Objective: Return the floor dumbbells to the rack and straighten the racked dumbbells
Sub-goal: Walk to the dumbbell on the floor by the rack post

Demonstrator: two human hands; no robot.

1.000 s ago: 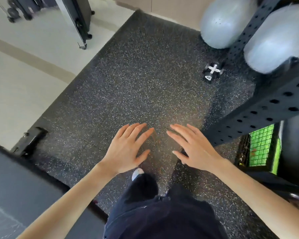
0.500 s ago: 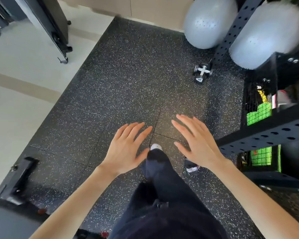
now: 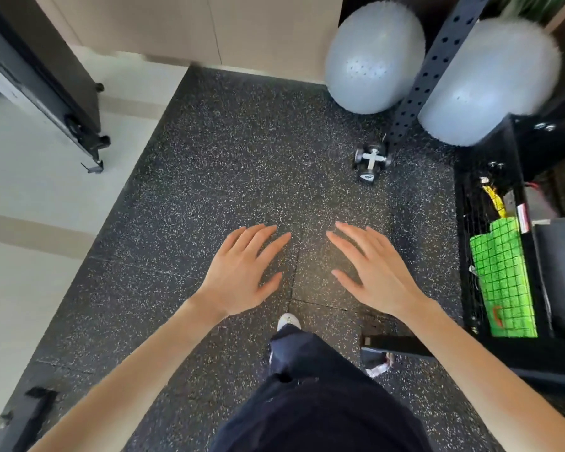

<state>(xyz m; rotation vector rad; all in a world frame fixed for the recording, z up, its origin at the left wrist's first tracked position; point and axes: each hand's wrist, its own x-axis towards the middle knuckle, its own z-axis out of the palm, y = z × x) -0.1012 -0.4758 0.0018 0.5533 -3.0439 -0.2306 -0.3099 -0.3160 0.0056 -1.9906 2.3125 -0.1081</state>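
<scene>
Two small black dumbbells with silver handles [image 3: 371, 161] lie crossed on the speckled black rubber floor, close to the foot of a perforated upright. My left hand [image 3: 242, 272] and my right hand [image 3: 371, 270] hover palm-down in front of me, fingers spread, holding nothing. Both hands are well short of the dumbbells, which lie ahead and slightly to the right. No racked dumbbells are visible in this view.
Two grey exercise balls [image 3: 374, 57] [image 3: 490, 83] flank the black perforated upright [image 3: 428, 70]. A black shelf unit [image 3: 463, 223] on the right holds a green grid-patterned item [image 3: 503, 282]. A wheeled black frame [image 3: 79, 125] stands on pale floor at left. My dark-trousered legs are below.
I have walked forward: the crossed dumbbells and exercise balls are closer and lower in view. The shelf with the green item has come into fuller view. Both hands stay open.
</scene>
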